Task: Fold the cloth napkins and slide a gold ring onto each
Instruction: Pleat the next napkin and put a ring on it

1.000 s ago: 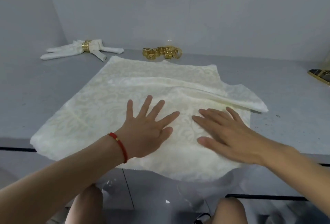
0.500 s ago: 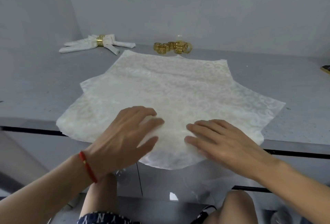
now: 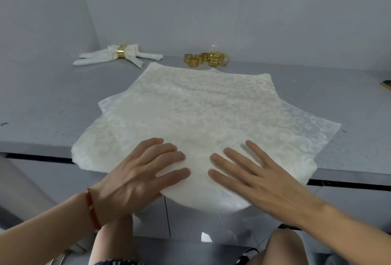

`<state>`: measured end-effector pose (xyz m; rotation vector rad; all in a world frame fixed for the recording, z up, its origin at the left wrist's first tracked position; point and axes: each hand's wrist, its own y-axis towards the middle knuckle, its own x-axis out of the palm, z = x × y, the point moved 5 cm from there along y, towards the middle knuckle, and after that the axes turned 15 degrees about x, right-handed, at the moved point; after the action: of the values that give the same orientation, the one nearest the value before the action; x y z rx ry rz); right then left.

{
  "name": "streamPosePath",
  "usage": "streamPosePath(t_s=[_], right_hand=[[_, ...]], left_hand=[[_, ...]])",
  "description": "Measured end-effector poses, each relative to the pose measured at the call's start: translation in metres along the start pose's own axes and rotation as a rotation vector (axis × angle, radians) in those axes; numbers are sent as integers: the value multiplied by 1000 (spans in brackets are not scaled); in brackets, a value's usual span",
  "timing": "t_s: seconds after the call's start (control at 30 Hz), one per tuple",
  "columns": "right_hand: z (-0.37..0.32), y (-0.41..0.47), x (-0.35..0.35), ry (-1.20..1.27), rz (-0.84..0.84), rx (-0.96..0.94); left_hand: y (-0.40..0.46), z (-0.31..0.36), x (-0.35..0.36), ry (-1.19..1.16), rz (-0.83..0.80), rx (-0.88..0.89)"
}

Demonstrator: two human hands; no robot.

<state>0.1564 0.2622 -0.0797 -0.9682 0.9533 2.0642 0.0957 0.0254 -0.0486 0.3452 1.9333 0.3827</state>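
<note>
A grey table (image 3: 53, 104) fills the view, with a grey wall behind it. Spread on the table is a stack of cream cloth napkins (image 3: 203, 116), woven with a pale swirling pattern. At least two layers show, their corners fanned out at different angles; the near edge hangs slightly over the front edge of the table.

Two hands press on the near part of the stack. The left hand (image 3: 137, 178), with a red cord bracelet (image 3: 92, 209) on its wrist, lies palm down with fingers slightly bent on the cloth, gripping nothing. The right hand (image 3: 260, 178) lies flat beside it, fingers straight and spread, holding nothing. The two hands are near each other but do not touch.

Beyond the stack, at its far left, lies one finished napkin (image 3: 118, 56), folded narrow, with one gold ring (image 3: 121, 51) around its middle. Just past the far edge of the stack sits a cluster of loose gold rings (image 3: 206, 59) with a cut-out key pattern; about six, though overlap makes the count uncertain. No writing is readable anywhere.
</note>
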Motion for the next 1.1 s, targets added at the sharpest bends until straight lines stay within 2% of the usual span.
streamPosePath(t_s=[0.1, 0.23, 0.3, 0.37, 0.43, 0.53, 0.63, 0.77, 0.9, 1.0, 1.1], right_hand=[[2, -3, -17, 227, 11, -45], [14, 9, -28, 394, -154, -9], [20, 17, -30, 580, -222, 94], [34, 34, -32, 790, -265, 288], [57, 58, -28, 928, -222, 471], [94, 96, -8, 869, -167, 630], [120, 119, 19, 900, -196, 761], [137, 130, 23, 998, -191, 781], [164, 149, 40, 956, -213, 874], [194, 177, 65, 952, -207, 970], [221, 207, 100, 905, -193, 1069]], left_hand=[[7, -6, -14, -232, 9, -44], [9, -21, -9, -447, -59, -139], [10, -28, -11, -528, -12, -264], [15, -43, -13, -593, 50, -444], [25, -67, -8, -616, 70, -577], [44, -119, 10, -561, 67, -692], [58, -158, 35, -557, 11, -747], [69, -173, 40, -557, -11, -670], [81, -208, 51, -494, -30, -750], [98, -253, 80, -408, -84, -860], [117, -296, 112, -212, -177, -902]])
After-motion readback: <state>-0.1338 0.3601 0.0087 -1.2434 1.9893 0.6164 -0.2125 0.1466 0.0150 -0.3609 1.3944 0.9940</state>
